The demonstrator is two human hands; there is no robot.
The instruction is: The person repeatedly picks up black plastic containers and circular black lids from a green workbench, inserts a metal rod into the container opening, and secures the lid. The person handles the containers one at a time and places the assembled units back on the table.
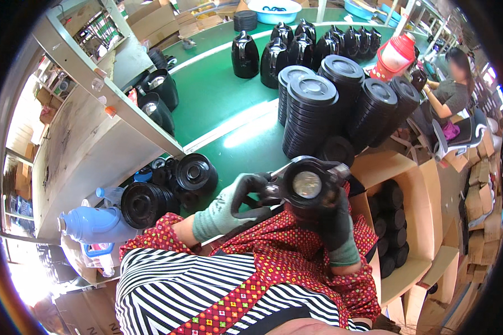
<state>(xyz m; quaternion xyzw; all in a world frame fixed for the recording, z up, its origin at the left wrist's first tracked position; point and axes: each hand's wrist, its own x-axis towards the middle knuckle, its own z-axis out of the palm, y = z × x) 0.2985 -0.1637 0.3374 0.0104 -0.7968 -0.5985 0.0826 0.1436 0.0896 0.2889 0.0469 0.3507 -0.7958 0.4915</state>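
Observation:
Just beyond my lap I hold a black jug (296,204), tipped so its round mouth and shiny silvery inside face me. My right hand (336,223), in a black-coated green glove, wraps round the jug's right side. My left hand (235,204), gloved alike, has its fingers curled in at the left side, against a glossy dark part sticking out there. Its fingertips are partly lost against the black jug. Beyond the jug stand tall stacks of round black lids (313,92) on the green table (207,100).
Several black jugs (246,56) stand farther back. At left are stacked black round parts (142,205), a blue bottle-like container (98,224) and a metal post (117,103). An open carton (422,223) with black cylinders is at right. A person (452,89) sits beyond, near a red container (394,58).

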